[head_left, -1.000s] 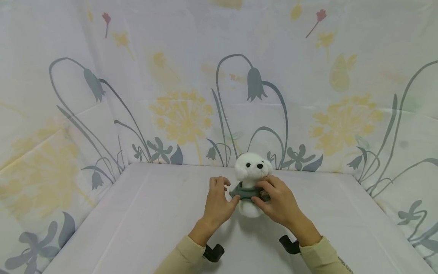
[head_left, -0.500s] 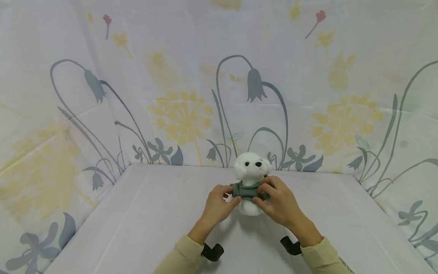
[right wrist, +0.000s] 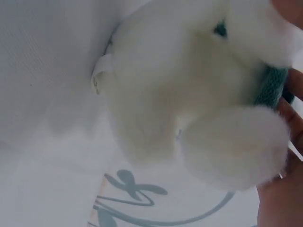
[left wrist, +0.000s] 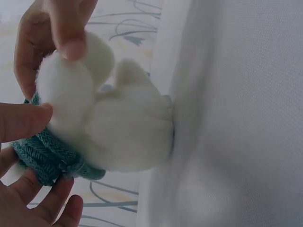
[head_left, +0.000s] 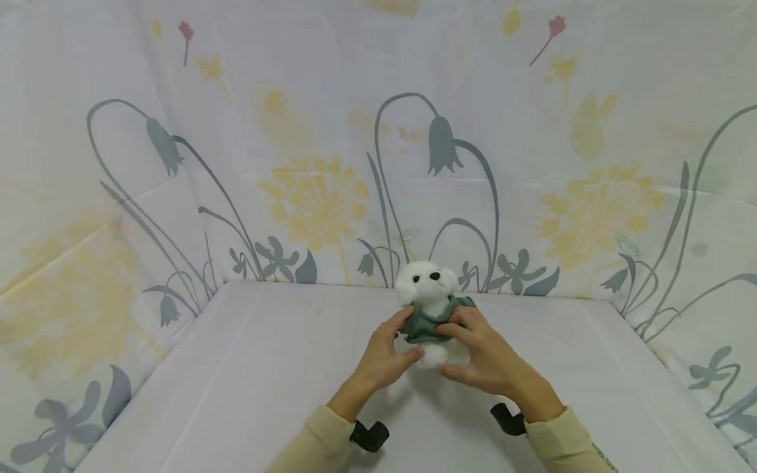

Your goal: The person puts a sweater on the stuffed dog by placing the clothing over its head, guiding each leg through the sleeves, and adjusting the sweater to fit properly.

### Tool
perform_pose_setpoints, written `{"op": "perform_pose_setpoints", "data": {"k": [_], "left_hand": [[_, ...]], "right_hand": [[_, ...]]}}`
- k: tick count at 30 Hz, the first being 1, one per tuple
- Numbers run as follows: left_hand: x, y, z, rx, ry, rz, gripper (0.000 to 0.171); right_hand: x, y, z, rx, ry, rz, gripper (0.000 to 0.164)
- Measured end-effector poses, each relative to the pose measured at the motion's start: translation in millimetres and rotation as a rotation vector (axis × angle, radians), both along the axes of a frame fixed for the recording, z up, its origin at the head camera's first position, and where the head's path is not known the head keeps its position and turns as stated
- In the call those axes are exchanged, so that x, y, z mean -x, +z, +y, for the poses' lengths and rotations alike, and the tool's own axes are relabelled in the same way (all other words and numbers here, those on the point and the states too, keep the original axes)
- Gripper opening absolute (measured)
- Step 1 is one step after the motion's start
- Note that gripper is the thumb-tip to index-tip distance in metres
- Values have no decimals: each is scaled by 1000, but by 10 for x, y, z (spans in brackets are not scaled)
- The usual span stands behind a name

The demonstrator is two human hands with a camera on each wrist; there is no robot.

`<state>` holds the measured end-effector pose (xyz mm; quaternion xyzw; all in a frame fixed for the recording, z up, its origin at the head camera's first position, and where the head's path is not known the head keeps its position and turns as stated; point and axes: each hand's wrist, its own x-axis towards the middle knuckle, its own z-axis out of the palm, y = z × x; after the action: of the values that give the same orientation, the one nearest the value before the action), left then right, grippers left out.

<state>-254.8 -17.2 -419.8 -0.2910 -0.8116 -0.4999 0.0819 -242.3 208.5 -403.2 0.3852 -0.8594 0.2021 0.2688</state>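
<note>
Left hand (head_left: pixel 381 358) and right hand (head_left: pixel 487 351) are curled round the plush dog (head_left: pixel 434 306), held at the left's two o'clock and the right's ten; since earlier, its head (head_left: pixel 409 282) has been shifted toward ten o'clock and its green garment (head_left: pixel 423 324) pulled askew.

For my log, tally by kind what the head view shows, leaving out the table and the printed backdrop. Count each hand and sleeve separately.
Plush dog: 1
Green knitted garment: 1
Hands: 2 (left hand, right hand)
Beige sleeves: 2 (left sleeve, right sleeve)
Black curved pieces by the wrists: 2
Total: 8
</note>
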Motion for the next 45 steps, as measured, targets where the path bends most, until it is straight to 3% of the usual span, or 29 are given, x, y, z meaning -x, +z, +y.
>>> {"op": "perform_pose_setpoints", "data": {"k": [5,10,17,23,28,33,40,45], "left_hand": [[-26,17,1,-10,-51,-5,73],[-79,80,11,-16,-71,-14,75],[-147,214,11,-13,-91,50,67],[-165,320,-23,-33,-131,71,66],[-151,320,-24,-50,-93,92,76],[-177,298,-4,37,-68,170,83],[-225,367,-16,75,-108,298,86],[-243,427,-38,116,-152,309,84]], "right_hand": [[45,-44,-38,-40,7,106,53],[31,-69,-97,38,-9,157,49],[-25,-62,-188,190,2,100,47],[-71,-49,-272,294,65,10,44],[-77,-50,-282,276,95,-17,51],[-84,-59,-268,265,103,-2,59],[-113,-2,-284,296,149,28,56],[-141,40,-295,299,183,-27,74]]}}
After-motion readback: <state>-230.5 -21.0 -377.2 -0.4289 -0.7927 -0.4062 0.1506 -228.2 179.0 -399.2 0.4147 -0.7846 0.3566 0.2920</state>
